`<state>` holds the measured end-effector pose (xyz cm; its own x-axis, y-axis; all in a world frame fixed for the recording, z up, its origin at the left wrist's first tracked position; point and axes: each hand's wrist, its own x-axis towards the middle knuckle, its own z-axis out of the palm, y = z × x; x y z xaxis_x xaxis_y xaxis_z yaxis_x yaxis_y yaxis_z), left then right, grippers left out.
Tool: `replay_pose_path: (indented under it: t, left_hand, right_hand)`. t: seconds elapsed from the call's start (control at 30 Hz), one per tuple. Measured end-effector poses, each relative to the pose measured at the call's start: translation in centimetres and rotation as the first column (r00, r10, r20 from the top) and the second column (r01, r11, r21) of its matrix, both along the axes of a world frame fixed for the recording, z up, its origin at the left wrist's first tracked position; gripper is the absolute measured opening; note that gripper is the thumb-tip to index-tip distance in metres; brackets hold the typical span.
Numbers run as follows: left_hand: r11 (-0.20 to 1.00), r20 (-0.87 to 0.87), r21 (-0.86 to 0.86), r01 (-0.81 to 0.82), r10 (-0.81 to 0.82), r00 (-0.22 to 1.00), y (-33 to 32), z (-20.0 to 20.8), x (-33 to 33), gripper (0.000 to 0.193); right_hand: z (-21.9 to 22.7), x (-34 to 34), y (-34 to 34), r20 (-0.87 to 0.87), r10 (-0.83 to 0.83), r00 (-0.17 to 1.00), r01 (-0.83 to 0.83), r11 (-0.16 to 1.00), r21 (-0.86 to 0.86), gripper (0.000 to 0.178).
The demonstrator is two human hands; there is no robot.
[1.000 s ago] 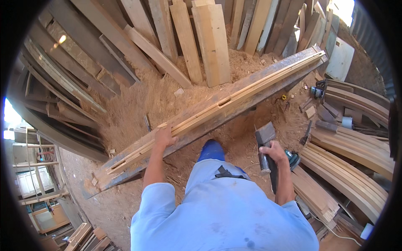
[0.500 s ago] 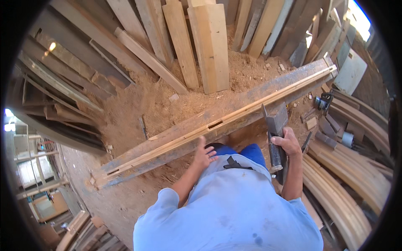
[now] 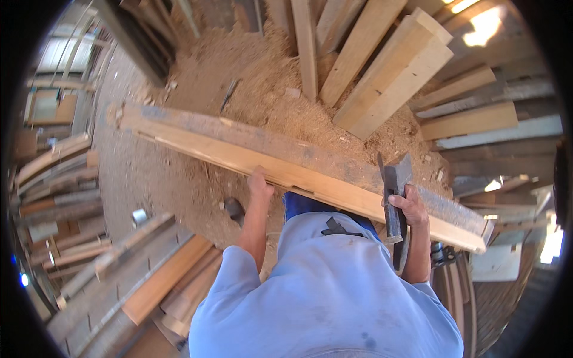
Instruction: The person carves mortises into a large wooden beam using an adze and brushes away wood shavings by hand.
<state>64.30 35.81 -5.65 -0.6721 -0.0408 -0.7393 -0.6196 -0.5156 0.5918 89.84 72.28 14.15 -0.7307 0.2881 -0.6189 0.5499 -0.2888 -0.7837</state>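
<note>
A long pale wooden board (image 3: 340, 196) lies with its broad smooth face up along a weathered beam (image 3: 280, 141). A slot shows in its near edge. My left hand (image 3: 261, 184) is closed on that near edge left of the middle, partly hiding its own fingertips. Farther right, my right hand (image 3: 412, 206) grips a dark block-like tool with a thin blade (image 3: 392, 200), perhaps a hand plane. It is held upright over the board; whether the two touch I cannot tell.
Planks (image 3: 394, 71) lean at the far side above heaped sawdust (image 3: 268, 77). Stacked timber (image 3: 161, 280) lies at the near left, with a small white can (image 3: 139, 216) beyond it. A dark bar (image 3: 228, 95) rests on the ground past the beam.
My left hand has gone from open above the board's near side to gripping its edge. The board has turned from slotted edge up to broad face up. My view has swung round.
</note>
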Motion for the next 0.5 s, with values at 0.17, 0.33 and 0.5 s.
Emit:
replay_pose_path:
  t: [0.17, 0.33, 0.5]
  left_hand:
    - [0.985, -0.038, -0.141, -0.103, 0.098, 0.994, -1.6, -0.3, 3.2, 0.046]
    - [0.972, -0.141, -0.118, -0.205, 0.188, 0.972, -1.2, -0.4, 4.0, 0.047]
    - [0.883, -0.118, -0.462, -0.085, 0.033, 0.992, 2.1, 2.5, 3.0, 0.056]
  right_hand:
    - [-2.2, 0.0, 4.9, 0.046, 0.182, 0.982, -0.178, 0.980, -0.088, 0.044]
    - [-3.8, -0.1, 7.7, 0.102, 0.325, 0.940, -0.308, 0.939, -0.154, 0.040]
    - [-4.3, -1.6, 7.7, 0.076, 0.316, 0.946, -0.297, 0.936, -0.191, 0.040]
